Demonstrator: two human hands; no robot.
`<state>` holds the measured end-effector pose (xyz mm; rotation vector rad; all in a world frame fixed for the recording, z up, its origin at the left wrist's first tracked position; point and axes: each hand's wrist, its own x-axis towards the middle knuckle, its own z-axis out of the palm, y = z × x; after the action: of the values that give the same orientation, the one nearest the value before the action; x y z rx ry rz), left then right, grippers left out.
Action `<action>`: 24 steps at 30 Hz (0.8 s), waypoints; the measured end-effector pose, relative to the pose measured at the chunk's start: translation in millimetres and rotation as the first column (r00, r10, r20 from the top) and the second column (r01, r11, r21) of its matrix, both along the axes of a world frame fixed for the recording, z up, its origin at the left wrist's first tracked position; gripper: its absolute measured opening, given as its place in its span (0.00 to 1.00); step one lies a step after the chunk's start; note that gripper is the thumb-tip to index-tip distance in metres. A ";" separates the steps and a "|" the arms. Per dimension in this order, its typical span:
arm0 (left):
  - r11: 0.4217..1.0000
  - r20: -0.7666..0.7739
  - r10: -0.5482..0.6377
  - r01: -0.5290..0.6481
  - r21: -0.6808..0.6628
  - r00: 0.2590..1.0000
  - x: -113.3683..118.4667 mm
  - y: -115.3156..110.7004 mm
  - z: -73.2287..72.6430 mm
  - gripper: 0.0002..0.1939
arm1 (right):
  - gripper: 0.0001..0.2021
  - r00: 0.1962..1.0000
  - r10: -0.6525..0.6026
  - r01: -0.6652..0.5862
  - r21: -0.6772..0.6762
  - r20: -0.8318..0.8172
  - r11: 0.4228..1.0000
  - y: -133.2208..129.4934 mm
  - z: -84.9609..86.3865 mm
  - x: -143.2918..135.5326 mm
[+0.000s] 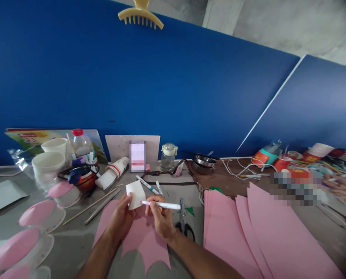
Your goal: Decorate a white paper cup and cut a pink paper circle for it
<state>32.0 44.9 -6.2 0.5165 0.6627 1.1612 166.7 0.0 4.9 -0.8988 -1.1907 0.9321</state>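
My left hand (123,211) grips a small white piece of paper (135,193) by its left and lower edge, tilted up off the table. In my right hand (161,219) is a white marker (168,205) with a pinkish end, which points left and meets or nearly meets the paper's lower right part. Beneath both hands lies a pink sheet (145,244) with a scalloped cut edge. Scissors (184,224) with black handles rest just right of my right hand. Behind the paper, a marker with a teal band (147,185) lies on the table.
Pink sheets (231,236) are stacked at right. Pink-and-white cup-like pieces (37,213) line the left. A phone (137,157) stands upright behind my hands, beside a glass jar (168,157). Metal bowls (203,163) sit farther right. At the right edge another person's hand (343,192) shows.
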 end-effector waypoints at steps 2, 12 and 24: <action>1.000 -0.005 0.009 -0.009 0.002 1.000 -0.2 -0.1 0.2 0.15 | 0.16 1.000 0.004 -0.004 -0.007 0.008 1.000 -0.4 0.6 0.3; 0.999 -0.019 0.014 -0.013 0.032 1.000 0.2 -0.8 0.3 0.15 | 0.12 0.996 -0.040 0.040 -0.005 0.085 0.999 -1.1 -0.2 1.2; 0.998 -0.039 -0.011 0.013 0.058 0.999 -0.2 0.4 -1.9 0.15 | 0.12 0.992 -0.026 0.028 -0.013 0.121 1.000 -1.6 0.5 2.9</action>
<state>31.8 45.3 -8.0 0.5923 0.6595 1.1642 169.5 -1.6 5.4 -0.9922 -1.2728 0.8757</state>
